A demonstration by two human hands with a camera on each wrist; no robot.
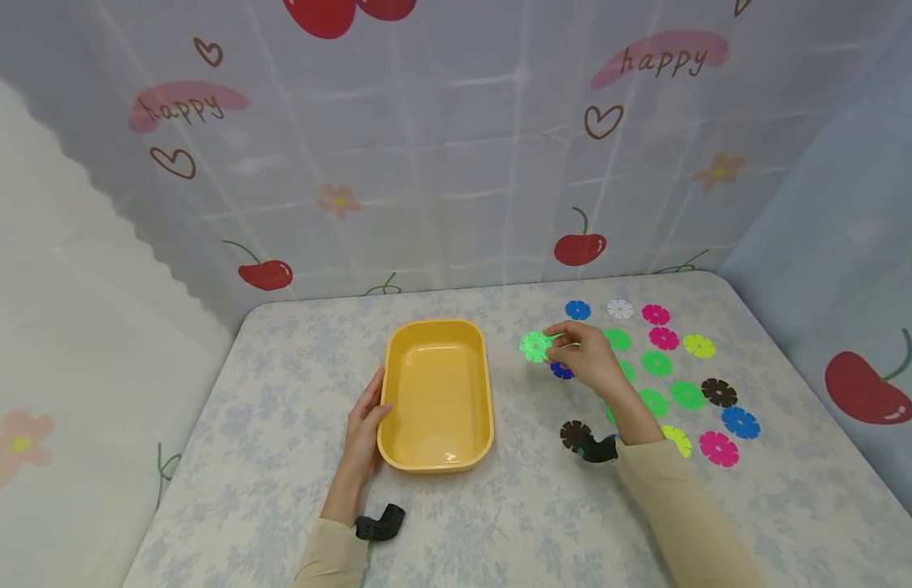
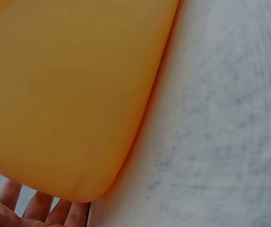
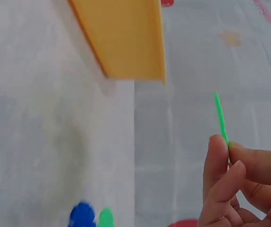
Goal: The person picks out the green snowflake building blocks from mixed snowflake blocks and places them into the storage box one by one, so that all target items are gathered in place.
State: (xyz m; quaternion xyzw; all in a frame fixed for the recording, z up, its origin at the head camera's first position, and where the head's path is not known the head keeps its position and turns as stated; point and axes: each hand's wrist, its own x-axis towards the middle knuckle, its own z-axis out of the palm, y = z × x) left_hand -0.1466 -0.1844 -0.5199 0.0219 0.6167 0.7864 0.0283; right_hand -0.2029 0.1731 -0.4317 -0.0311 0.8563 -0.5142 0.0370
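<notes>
A yellow rectangular tray (image 1: 437,392) with rounded corners lies on the table, its inside bare. My left hand (image 1: 362,433) grips its left side, thumb over the rim and fingers along the outer wall. The left wrist view shows those fingers (image 2: 40,206) beside the tray's outside (image 2: 78,94). To the right of the tray, my right hand (image 1: 584,357) pinches a green notched plastic disc (image 1: 534,347) above the table. Seen edge-on in the right wrist view, the green disc (image 3: 221,116) stands between thumb and fingertips. A dark blue disc (image 1: 562,371) is just below that hand, partly hidden.
Several flat notched discs lie scattered at the right, among them a pink disc (image 1: 718,448), a yellow disc (image 1: 699,345), a brown disc (image 1: 718,392) and a white disc (image 1: 620,309). Behind the table (image 1: 294,367) hangs a printed curtain (image 1: 441,163).
</notes>
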